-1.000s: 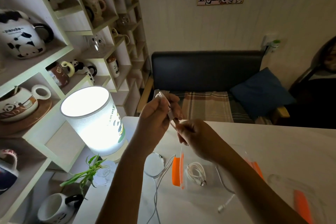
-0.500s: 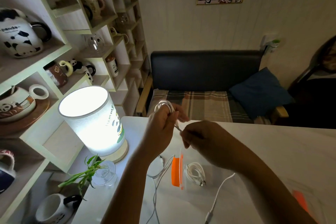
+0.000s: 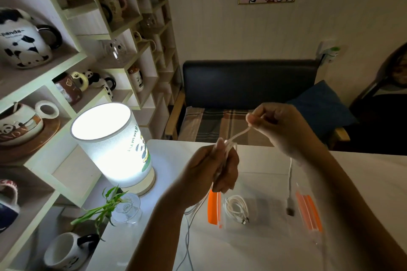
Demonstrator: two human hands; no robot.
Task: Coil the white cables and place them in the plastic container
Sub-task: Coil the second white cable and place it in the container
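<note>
Head view: within the last second the two hands have drawn apart. They were working close together above the worktop; now the right hand [image 3: 279, 125] is raised up and away to the right, pulling a length of white cable [image 3: 239, 135] taut out of the left hand [image 3: 217, 167]. The cable's free tail, which lay low toward the near edge half a second ago, now hangs from the right hand with its plug [image 3: 290, 206] dangling just above the worktop. I judge this to be one wrap being drawn out before it is laid onto the bundle, so this cable is only part coiled.

The left grip is closed around several gathered loops, the bundle standing upright in the fist. The right grip is a narrow pinch of thumb and fingertips on the strand. Below the hands, in the middle of the worktop, lies the clear plastic container [image 3: 264, 211] with orange latches; one coiled cable [image 3: 236, 208] already rests inside it. More loose cable [image 3: 189, 233] trails off the near left edge.
</note>
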